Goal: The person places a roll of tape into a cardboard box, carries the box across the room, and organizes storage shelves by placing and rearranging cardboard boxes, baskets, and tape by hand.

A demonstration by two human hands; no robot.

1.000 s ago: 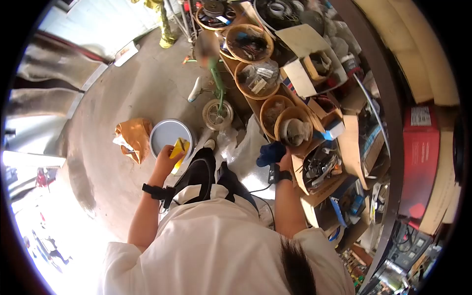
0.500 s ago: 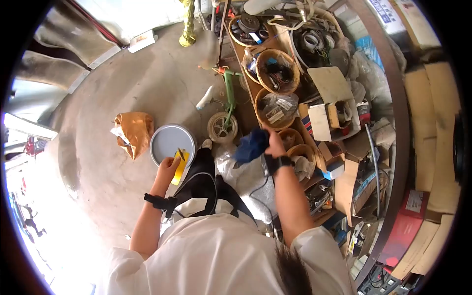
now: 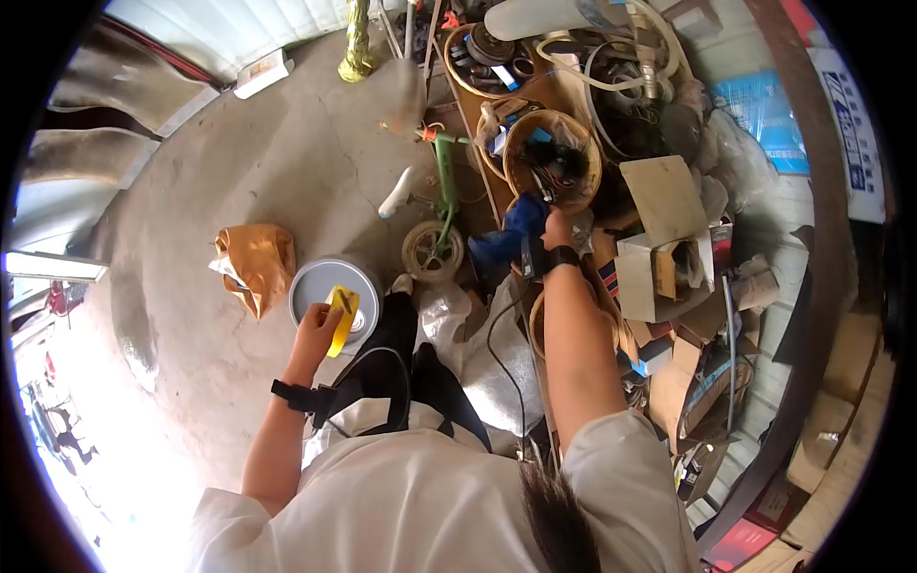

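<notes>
My left hand (image 3: 315, 332) is closed on a yellow object (image 3: 343, 321) with a dark mark on it, held over a grey round bucket lid (image 3: 308, 286). My right hand (image 3: 556, 229) grips a dark blue cloth (image 3: 511, 235), which hangs from the fingers beside the round basket (image 3: 587, 134) of dark wires and small parts. Part of the fingers is hidden by the cloth and the wrist strap.
A brown paper bag (image 3: 256, 267) stands left of the bucket. A green children's bike (image 3: 445, 181) is ahead, beside a shelf edge. More baskets, an open cardboard box (image 3: 663, 201) and a metal rod (image 3: 732, 353) lie to the right. A cable hangs by my right arm.
My right hand has reached forward along the baskets with the blue cloth. My left hand still holds the yellow object over the bucket. The camera view has shifted.
</notes>
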